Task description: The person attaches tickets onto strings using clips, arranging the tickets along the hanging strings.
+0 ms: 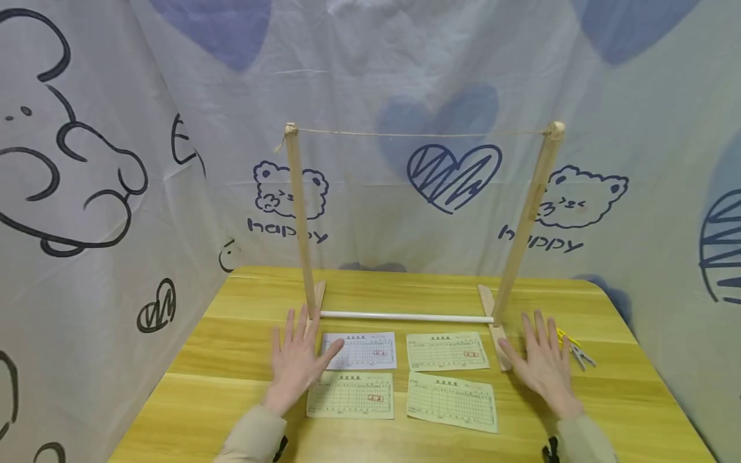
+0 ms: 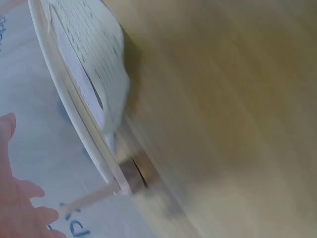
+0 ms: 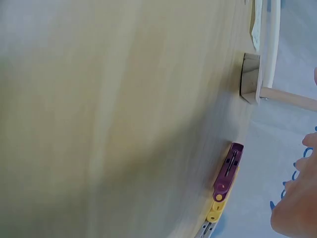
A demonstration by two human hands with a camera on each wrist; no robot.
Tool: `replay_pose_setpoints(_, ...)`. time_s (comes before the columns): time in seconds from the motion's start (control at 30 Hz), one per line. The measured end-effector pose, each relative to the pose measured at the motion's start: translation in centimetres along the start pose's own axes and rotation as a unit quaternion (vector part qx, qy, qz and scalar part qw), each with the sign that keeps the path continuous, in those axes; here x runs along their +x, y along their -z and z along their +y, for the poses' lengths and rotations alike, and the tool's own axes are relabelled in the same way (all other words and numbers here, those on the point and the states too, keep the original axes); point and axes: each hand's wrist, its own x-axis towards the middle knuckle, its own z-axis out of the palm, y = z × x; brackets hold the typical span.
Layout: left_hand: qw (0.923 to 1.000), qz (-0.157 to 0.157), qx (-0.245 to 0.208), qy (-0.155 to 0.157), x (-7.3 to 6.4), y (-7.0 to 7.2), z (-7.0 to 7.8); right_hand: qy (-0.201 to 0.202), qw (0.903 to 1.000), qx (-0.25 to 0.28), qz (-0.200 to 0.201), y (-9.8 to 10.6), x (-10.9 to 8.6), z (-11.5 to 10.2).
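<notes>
My left hand is spread flat, palm down, over the left side of the table, its thumb reaching over the edge of a whitish printed form. Just below that lies a pale yellow-green form. Two more such forms, an upper one and a lower one, lie to the right. My right hand is also spread, holding nothing, beside the right foot of a wooden frame. By its fingers are a yellow clothespin and a grey clothespin; a purple clothespin shows in the right wrist view.
The frame has a left post and a right post, with a thin string tied between their tops. Low down, a white rod joins them. Behind the wooden table hangs a printed cloth.
</notes>
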Motion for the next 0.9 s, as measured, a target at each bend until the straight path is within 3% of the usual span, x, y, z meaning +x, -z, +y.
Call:
replay_pose_setpoints(0.17,0.9990,-0.006,-0.028,-0.033,0.4,-0.8,2.1,-0.008,0.9999,0.011,-0.005,-0.1,0.1,-0.3)
replay_pose_setpoints(0.37,0.9936,-0.036,-0.083,-0.066,1.1,-1.9,4.2,-0.013,0.9995,0.027,-0.005,-0.5,0.1,-0.4)
replay_pose_setpoints(0.7,0.9834,-0.035,-0.106,-0.143,2.6,-3.7,5.7,-0.017,0.9980,0.062,-0.005,-0.8,0.0,-0.6)
replay_pose_setpoints(0.9,0.9762,-0.037,-0.136,-0.165,3.1,-4.6,6.1,-0.015,0.9971,0.075,0.000,-1.0,0.1,-0.6)
